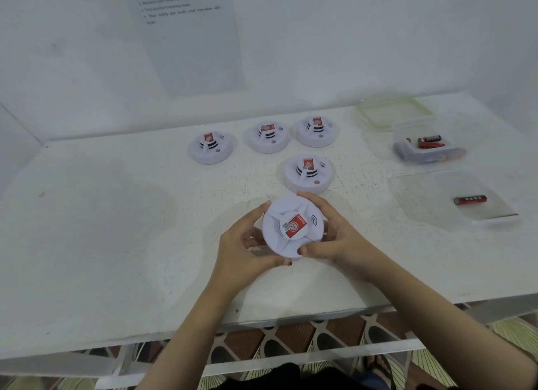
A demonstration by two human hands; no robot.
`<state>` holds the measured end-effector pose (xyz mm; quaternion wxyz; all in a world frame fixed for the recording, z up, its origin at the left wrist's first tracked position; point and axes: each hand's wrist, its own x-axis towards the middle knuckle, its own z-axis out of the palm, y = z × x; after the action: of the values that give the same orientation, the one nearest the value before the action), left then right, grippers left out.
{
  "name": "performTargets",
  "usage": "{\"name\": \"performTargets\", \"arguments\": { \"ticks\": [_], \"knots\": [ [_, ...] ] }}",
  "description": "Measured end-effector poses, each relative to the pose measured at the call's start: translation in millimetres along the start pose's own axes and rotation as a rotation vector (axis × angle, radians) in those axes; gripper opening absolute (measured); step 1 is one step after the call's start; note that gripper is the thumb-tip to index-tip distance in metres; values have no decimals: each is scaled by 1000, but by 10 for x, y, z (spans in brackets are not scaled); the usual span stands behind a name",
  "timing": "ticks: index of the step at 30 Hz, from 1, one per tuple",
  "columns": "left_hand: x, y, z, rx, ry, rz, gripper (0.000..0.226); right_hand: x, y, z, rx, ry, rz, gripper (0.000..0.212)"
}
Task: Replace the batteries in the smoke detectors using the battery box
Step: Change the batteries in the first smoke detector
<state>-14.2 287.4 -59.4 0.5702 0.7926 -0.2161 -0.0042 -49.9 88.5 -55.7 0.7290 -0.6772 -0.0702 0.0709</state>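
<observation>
Both hands are gripping one detector (292, 226) over the near middle of the table (116, 229). The left hand (247, 251) is curling round its left and lower rim, with the thumb lying along the bottom edge and the fingers tucked behind. The right hand (334, 238) is clasping the right rim, fingers reaching over the top edge and thumb pressing at the lower right. The detector is facing up toward the person, showing a red sticker in its middle. I cannot tell whether it is resting on the table or lifted just off it.

Just beyond the right hand's fingers, a near detector (308, 174) is sitting flat on the table. Farther back, three more are standing in a row: a left detector (212, 148), a middle detector (269, 136) and a right detector (317, 131), each apart from its neighbour and each carrying a red sticker on top.

Off to the right, the clear box (403, 133) is standing open with batteries (429, 141) lying inside. Its green-rimmed lid (393, 113) is lying flat just behind it. Nearer the table's front edge, a lone battery (470, 199) is lying on its side in a clear tray (495, 185).

A printed sheet (186, 40) is hanging on the wall (349, 40) behind the table, its text too blurred to read.
</observation>
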Motion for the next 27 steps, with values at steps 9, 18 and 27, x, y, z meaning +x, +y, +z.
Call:
{"name": "performTargets", "arguments": {
  "ticks": [9, 18, 27],
  "knots": [
    [8, -11, -11, -22, -12, -24, 89, -10, -30, 0, 70, -19, 31, 80],
    [11, -64, -3, -140, -99, -95, 93, 13, -15, -52, 333, -65, 114, 72],
    [21, -46, -31, -139, -100, -49, 91, 12, -6, -62, 356, -61, 122, 73]
  ]
}}
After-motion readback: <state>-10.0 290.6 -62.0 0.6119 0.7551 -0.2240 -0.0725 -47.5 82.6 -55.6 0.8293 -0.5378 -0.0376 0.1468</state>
